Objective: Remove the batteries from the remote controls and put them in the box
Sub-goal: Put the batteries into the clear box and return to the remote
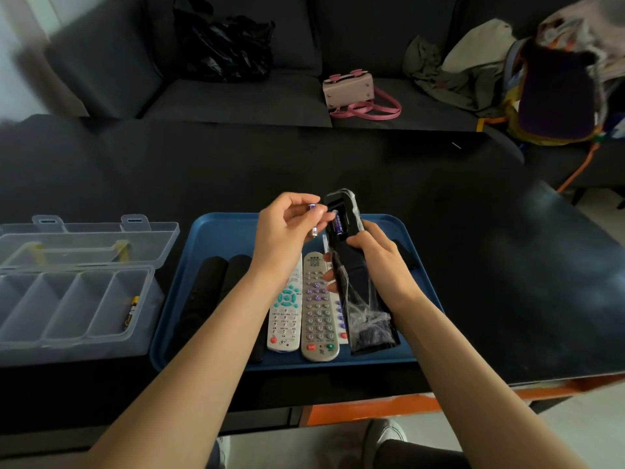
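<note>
My right hand (pixel 375 255) grips one black plastic-wrapped remote (pixel 351 265) above the blue tray (pixel 216 228), its back open with one purple battery (pixel 338 225) inside. My left hand (pixel 287 228) pinches a second battery (pixel 313 221) just beside it. I count two white remotes (pixel 316 306) and two black remotes (pixel 216 282) on the tray. One yellow battery (pixel 131 311) lies in the clear box (pixel 67 333), rightmost compartment.
</note>
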`<state>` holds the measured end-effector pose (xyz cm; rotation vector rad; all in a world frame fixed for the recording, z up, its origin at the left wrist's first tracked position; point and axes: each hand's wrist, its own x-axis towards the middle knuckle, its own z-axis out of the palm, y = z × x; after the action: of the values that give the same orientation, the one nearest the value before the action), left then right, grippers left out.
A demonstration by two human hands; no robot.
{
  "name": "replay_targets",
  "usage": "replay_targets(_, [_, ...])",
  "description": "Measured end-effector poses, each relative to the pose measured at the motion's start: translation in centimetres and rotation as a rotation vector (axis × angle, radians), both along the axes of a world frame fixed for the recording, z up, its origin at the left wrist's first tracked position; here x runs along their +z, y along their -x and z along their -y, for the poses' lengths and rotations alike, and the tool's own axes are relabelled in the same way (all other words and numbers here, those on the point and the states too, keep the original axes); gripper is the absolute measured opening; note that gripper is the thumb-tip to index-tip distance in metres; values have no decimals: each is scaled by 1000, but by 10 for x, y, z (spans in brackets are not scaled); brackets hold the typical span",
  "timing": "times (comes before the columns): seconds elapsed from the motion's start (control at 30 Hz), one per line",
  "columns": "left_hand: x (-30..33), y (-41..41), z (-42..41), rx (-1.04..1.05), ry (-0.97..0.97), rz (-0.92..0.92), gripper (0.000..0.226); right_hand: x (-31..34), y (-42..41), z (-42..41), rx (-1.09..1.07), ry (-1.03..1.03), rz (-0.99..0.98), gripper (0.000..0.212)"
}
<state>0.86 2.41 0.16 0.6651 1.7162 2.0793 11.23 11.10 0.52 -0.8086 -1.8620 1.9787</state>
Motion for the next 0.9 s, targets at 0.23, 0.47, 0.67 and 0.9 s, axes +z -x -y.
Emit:
replay_targets(0.23, [3,-5,-3,-16,-41,5,10,-2,0,0,19,-23,16,17])
replay_targets(0.47, [-2,-3,-6,38,194,-265,16,0,-3,0,38,-12,3,18])
replay_targets(0.67, [-3,1,-6,124,206,-254,21,3,-4,2,51,39,-22,21])
replay_targets(0.9, [-8,-2,-8,207,216,-322,11,1,-4,5,85,-15,-8,23])
